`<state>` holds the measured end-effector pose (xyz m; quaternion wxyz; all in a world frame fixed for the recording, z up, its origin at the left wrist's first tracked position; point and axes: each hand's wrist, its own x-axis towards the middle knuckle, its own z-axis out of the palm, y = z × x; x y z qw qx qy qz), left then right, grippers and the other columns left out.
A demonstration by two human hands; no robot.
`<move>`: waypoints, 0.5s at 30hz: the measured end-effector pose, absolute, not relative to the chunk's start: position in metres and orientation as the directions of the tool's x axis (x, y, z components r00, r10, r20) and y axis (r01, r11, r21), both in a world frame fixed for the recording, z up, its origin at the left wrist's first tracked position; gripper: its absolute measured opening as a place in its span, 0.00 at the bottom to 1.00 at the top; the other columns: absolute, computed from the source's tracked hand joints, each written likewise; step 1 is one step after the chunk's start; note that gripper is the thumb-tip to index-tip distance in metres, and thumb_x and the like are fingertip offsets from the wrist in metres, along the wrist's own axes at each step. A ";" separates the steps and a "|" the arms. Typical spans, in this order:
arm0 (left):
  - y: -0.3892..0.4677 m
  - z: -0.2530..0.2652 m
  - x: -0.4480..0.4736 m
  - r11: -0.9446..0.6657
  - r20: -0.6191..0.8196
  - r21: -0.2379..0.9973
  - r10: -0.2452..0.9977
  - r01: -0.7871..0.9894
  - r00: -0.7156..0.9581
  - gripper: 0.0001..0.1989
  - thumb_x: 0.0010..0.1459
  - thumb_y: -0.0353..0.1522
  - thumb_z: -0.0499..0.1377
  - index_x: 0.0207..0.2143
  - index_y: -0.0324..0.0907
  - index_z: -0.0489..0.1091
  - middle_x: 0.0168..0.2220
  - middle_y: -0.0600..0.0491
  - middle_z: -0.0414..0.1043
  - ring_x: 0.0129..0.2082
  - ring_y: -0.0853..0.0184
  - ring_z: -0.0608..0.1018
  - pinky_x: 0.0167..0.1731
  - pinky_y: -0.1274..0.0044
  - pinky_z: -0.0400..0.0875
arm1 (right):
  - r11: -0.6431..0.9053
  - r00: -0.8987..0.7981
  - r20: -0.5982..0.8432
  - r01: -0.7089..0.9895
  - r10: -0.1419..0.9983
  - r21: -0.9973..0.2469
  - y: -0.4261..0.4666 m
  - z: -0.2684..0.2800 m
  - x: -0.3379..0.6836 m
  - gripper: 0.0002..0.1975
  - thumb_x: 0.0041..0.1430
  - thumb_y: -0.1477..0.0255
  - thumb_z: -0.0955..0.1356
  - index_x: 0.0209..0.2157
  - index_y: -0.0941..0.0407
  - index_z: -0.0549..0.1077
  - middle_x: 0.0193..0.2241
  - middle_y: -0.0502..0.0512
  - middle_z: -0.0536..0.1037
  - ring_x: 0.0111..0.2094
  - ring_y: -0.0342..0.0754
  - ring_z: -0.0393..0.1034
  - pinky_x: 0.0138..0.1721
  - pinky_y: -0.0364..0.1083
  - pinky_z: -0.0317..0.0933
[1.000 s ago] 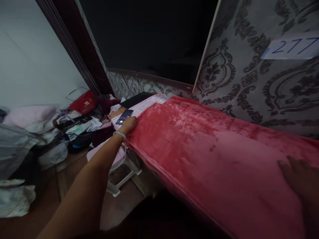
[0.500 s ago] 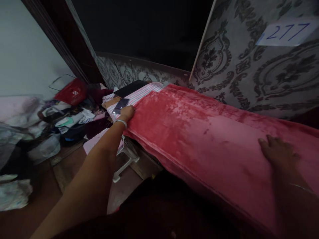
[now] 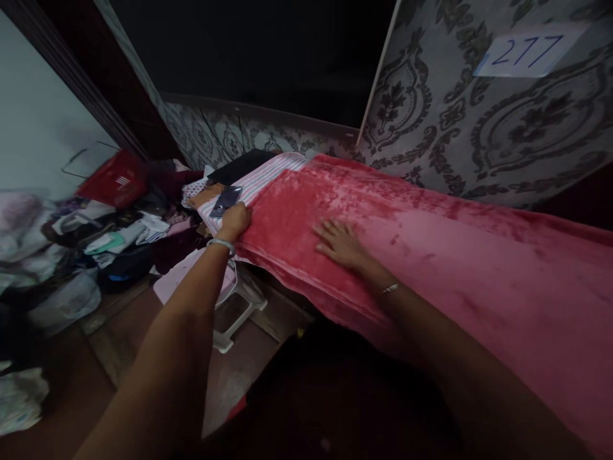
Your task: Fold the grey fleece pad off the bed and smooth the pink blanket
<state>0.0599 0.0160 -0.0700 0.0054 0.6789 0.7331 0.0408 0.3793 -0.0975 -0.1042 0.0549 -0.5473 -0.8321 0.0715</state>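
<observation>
A plush red-pink blanket (image 3: 440, 255) lies spread over a long raised surface in front of me. My left hand (image 3: 236, 220) is at its left end, fingers curled closed on the blanket's edge. Flat on top of the blanket rests my right hand (image 3: 341, 244), fingers spread and holding nothing. Beside my left hand, a dark smartphone (image 3: 226, 200) lies on a striped cloth (image 3: 268, 176), which shows out from under the blanket's left end.
A white plastic stool (image 3: 242, 313) with a pink top stands below my left forearm. Piled clothes (image 3: 124, 239), a red basket (image 3: 115, 179) and a clear plastic tub (image 3: 69, 300) fill the left. A large dark screen (image 3: 258, 57) hangs on the patterned wall behind.
My right hand has moved left across the blanket, from its right part to near its left end. My left hand stays at the blanket's edge. The view has shifted slightly.
</observation>
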 end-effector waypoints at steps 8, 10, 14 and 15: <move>0.029 -0.075 0.051 0.090 -0.015 0.115 0.996 0.989 -0.089 0.19 0.68 0.30 0.49 0.56 0.29 0.68 0.53 0.29 0.75 0.54 0.50 0.79 0.50 0.68 0.71 | 0.526 -0.562 -0.086 0.810 0.823 -0.258 -0.123 -0.104 0.352 0.34 0.71 0.48 0.59 0.74 0.41 0.52 0.75 0.53 0.45 0.75 0.62 0.37 0.72 0.66 0.37; 0.026 -0.079 0.053 0.103 0.005 0.124 0.994 0.987 -0.105 0.19 0.69 0.30 0.48 0.57 0.29 0.66 0.53 0.28 0.75 0.54 0.49 0.79 0.50 0.67 0.71 | 0.518 -0.553 -0.064 0.811 0.831 -0.273 -0.118 -0.101 0.346 0.34 0.72 0.49 0.58 0.74 0.41 0.50 0.75 0.53 0.45 0.75 0.62 0.37 0.71 0.67 0.38; 0.019 -0.083 0.055 0.124 0.032 0.139 0.991 0.983 -0.129 0.19 0.69 0.31 0.48 0.57 0.31 0.66 0.53 0.29 0.76 0.54 0.49 0.79 0.50 0.66 0.72 | 0.523 -0.551 -0.033 0.809 0.834 -0.268 -0.109 -0.099 0.311 0.35 0.72 0.49 0.59 0.74 0.43 0.50 0.76 0.55 0.43 0.75 0.63 0.34 0.71 0.70 0.36; 0.018 -0.083 0.055 0.128 0.034 0.142 0.990 0.982 -0.134 0.19 0.69 0.31 0.48 0.57 0.32 0.67 0.52 0.30 0.76 0.54 0.49 0.79 0.49 0.67 0.72 | 0.553 -0.580 -0.033 0.792 0.814 -0.260 -0.111 -0.099 0.301 0.35 0.71 0.49 0.60 0.74 0.43 0.51 0.76 0.54 0.42 0.75 0.63 0.34 0.71 0.70 0.36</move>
